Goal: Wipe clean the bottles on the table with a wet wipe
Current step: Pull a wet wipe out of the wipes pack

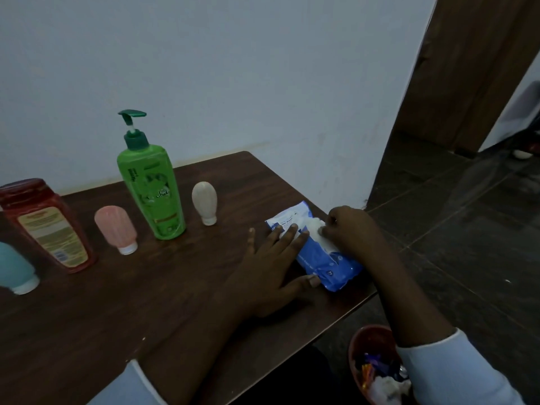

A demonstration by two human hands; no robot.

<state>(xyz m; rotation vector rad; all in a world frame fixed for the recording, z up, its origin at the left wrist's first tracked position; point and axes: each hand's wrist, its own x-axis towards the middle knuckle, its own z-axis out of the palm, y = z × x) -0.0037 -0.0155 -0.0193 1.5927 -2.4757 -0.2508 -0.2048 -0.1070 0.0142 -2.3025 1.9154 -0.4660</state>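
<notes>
On the dark wooden surface (117,311), the left hand (271,273) presses flat on a blue wipes pack (321,258) while the right hand (349,226) pinches a white wipe (317,232) at its opening; teal (14,270), red (46,226), pink (117,229), green pump (152,188) and beige (204,201) bottles stand in a row to the left

A dark brown wooden table (117,317) against the wall bears a row of five bottles: teal bottle (14,270) at the left edge, then red bottle (48,229), pink bottle (117,229), tall green pump bottle (153,194) and beige bottle (204,201). Near its right edge lies a blue pack of wipes (324,261), a white wipe (317,232) poking out
</notes>
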